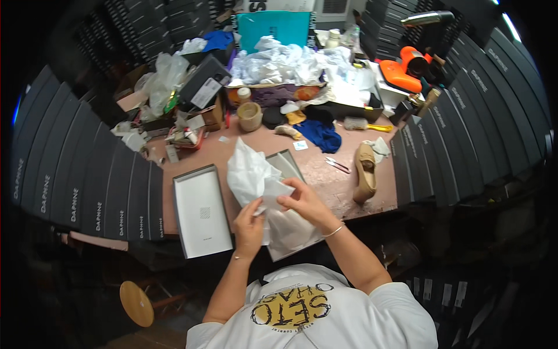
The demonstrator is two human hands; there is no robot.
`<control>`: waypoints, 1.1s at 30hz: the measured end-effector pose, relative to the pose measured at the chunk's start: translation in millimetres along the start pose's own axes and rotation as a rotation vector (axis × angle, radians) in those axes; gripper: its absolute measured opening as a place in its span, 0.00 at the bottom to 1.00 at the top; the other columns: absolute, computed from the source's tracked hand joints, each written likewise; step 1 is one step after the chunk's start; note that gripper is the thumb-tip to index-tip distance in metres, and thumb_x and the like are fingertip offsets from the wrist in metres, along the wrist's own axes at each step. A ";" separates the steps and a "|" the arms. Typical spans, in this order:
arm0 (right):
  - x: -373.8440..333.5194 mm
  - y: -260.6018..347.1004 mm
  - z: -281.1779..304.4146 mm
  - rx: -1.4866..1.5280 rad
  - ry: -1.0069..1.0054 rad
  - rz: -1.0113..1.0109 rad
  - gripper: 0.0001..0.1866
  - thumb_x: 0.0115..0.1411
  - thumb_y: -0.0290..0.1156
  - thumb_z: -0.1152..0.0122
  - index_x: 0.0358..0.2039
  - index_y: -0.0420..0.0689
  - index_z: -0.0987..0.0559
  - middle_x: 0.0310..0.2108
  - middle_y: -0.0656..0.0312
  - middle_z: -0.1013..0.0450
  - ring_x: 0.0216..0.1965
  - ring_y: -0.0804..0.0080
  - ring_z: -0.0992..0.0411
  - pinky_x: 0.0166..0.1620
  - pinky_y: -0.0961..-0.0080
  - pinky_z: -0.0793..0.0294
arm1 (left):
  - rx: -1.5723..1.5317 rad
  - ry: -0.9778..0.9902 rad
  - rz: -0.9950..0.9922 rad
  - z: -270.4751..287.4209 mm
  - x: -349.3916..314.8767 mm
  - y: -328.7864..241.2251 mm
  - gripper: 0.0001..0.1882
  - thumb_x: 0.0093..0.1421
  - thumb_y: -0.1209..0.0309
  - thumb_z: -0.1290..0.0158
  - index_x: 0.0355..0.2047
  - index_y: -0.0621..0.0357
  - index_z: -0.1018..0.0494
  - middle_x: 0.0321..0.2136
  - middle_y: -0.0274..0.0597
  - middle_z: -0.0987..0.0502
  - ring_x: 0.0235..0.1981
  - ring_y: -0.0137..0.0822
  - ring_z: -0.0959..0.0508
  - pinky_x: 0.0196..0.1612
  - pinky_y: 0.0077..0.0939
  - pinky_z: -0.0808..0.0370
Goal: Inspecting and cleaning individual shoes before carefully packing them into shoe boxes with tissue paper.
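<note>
Both my hands are over an open shoe box (294, 168), which is largely covered by white tissue paper (250, 168). Thumb and fingers of my left hand (249, 228) pinch the lower left part of the paper. My right hand (309, 205) grips a pale, thin piece of the tissue between thumb and fingers, a little higher and to the right. More of the paper spreads over the box below my hands, and whatever lies under it is hidden. To the left is the shallow box lid (203, 224), pale inside. A tan loafer (365, 174) rests on the right.
Stacked dark shoe boxes (75, 168) wall in the left side, with more boxes (465, 128) on the right. Small scissors (337, 166), a blue cloth (317, 135), a jar (250, 116) and a yellow-handled brush (367, 125) lie farther back. Crumpled paper (279, 61) fills a carton behind.
</note>
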State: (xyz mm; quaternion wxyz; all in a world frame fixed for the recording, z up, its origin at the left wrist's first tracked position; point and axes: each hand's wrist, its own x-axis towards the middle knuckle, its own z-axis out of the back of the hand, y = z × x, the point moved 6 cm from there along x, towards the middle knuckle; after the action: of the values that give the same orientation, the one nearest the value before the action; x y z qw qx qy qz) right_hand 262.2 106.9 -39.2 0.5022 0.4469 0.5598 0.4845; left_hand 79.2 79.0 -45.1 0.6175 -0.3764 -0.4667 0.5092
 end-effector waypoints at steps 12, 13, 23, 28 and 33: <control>-57.5 -91.2 242.5 -0.170 -0.468 -0.079 0.28 0.51 0.31 0.35 0.51 0.31 0.29 0.42 0.49 0.27 0.42 0.58 0.25 0.44 0.72 0.26 | -0.957 0.083 0.593 -45.2 35.6 22.3 0.16 0.66 0.66 0.54 0.43 0.69 0.26 0.38 0.40 0.23 0.39 0.28 0.25 0.44 0.23 0.28; -73.6 -64.1 222.2 0.098 -0.456 -0.065 0.25 0.55 0.31 0.41 0.51 0.31 0.29 0.40 0.53 0.26 0.38 0.65 0.24 0.38 0.74 0.22 | -0.896 0.058 0.528 -45.8 40.5 34.6 0.16 0.66 0.67 0.53 0.43 0.69 0.26 0.38 0.40 0.23 0.39 0.28 0.25 0.44 0.23 0.28; -160.9 7.7 78.1 0.698 0.102 -0.099 0.32 0.53 0.44 0.40 0.45 0.24 0.28 0.38 0.46 0.25 0.35 0.61 0.22 0.38 0.67 0.20 | -0.425 -0.170 0.037 -29.5 33.2 -30.3 0.09 0.58 0.70 0.42 0.34 0.63 0.25 0.26 0.30 0.28 0.27 0.23 0.31 0.32 0.16 0.33; -98.6 -8.5 20.7 0.476 0.111 -0.195 0.24 0.60 0.39 0.44 0.47 0.30 0.28 0.38 0.52 0.25 0.36 0.68 0.25 0.39 0.72 0.24 | -0.475 -0.268 0.054 5.2 -28.0 -3.4 0.06 0.59 0.76 0.46 0.36 0.62 0.27 0.26 0.31 0.28 0.28 0.22 0.29 0.31 0.17 0.31; -96.1 13.2 -2.9 -0.286 0.310 0.080 0.26 0.56 0.36 0.37 0.50 0.32 0.27 0.38 0.58 0.25 0.38 0.76 0.29 0.43 0.79 0.29 | 0.409 -0.129 -0.233 24.1 -31.9 -17.8 0.24 0.51 0.82 0.45 0.50 0.59 0.31 0.44 0.48 0.30 0.39 0.41 0.25 0.40 0.33 0.25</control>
State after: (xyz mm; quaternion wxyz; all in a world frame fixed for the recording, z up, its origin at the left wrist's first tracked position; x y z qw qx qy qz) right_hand 268.8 13.5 -13.6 0.4487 0.3133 0.5376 0.6415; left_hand 59.5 43.9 -27.8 0.7042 -0.1537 -0.4325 0.5417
